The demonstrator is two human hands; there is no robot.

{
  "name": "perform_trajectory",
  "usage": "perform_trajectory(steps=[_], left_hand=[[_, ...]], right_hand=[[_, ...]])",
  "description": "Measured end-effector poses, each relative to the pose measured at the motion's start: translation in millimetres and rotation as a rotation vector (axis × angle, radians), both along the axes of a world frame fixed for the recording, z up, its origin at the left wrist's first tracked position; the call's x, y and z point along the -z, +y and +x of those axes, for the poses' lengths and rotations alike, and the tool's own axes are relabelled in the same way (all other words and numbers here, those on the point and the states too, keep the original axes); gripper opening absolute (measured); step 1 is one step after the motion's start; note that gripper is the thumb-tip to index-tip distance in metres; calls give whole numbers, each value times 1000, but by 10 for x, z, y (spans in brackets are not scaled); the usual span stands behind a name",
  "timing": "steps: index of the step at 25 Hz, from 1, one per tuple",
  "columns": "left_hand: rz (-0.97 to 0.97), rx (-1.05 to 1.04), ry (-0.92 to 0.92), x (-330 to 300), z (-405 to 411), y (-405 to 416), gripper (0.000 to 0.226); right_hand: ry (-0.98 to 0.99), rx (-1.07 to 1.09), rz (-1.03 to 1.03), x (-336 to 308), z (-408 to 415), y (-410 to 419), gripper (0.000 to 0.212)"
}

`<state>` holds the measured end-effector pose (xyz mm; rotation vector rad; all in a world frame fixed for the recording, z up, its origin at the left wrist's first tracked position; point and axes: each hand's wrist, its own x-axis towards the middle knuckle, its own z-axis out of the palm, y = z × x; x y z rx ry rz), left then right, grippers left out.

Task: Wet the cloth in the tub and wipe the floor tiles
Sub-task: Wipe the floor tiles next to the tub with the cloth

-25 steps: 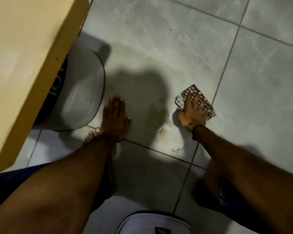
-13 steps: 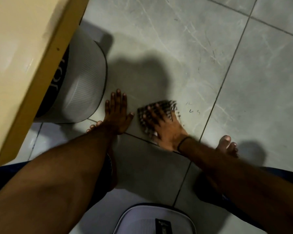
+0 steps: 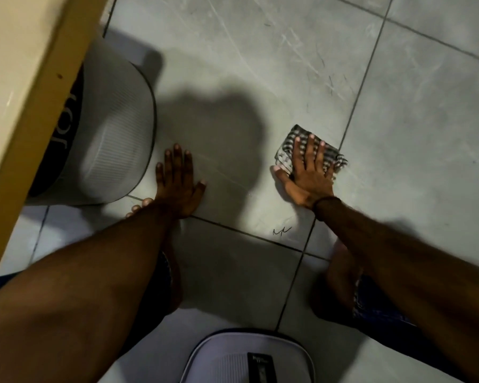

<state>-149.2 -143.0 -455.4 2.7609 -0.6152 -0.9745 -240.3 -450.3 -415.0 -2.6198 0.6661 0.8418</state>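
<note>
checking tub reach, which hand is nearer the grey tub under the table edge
Left. The left hand lies flat on the tile just beside the grey tub. The right hand presses the cloth farther away, across the shadowed tile.

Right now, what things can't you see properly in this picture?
Head view:
- The tub: the wooden board covers its left part, so its printed word is cut short.
- The second tub: cut off by the bottom edge; its label is too small to read.
- The cloth: the right hand lies flat on it, hiding its middle. Whether it is wet cannot be told.
- The left foot: mostly behind the left arm.
</note>
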Motion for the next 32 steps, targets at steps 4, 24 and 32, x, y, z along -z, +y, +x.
perform_trajectory(steps=[4,24,32], left_hand=[[26,-15,31,-48,15,-55,87],[30,-23,37,-93,-5,-79,88],[12,-35,27,-156,-26,-113,86]], right_hand=[[-6,-491,27,-166,-634,299,86],[-27,-826,104,-168,-1210,79,81],[64,-140,-75,4,-545,-2,96]])
